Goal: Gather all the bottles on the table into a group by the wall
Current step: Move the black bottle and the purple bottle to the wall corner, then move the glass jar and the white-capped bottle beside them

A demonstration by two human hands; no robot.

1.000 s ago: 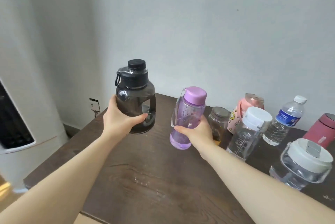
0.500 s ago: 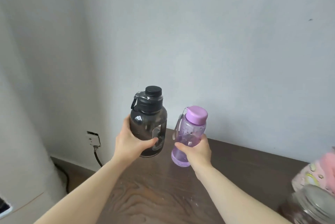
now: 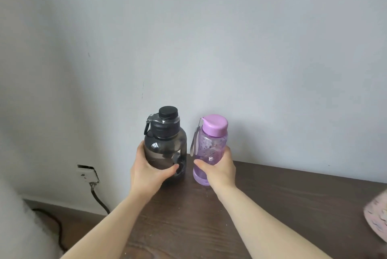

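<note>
The left hand (image 3: 149,171) is clamped around the lower body of a smoky black bottle (image 3: 165,145), thumb across the front and fingers wrapped out of sight behind it. The bottle stands upright with its black screw cap above the hand. Just to the right, the right hand (image 3: 217,169) is clamped on a translucent purple bottle (image 3: 210,147), also upright, its purple cap above the hand and a grey strap hanging down its left side. The two bottles sit side by side with a narrow gap between them, at the far edge of the dark wooden table (image 3: 282,206), close to the pale wall (image 3: 230,49) beyond both hands. Whether their bases touch the tabletop cannot be confirmed. A pink patterned object (image 3: 377,216) shows partly, well to the right of the right hand.
</note>
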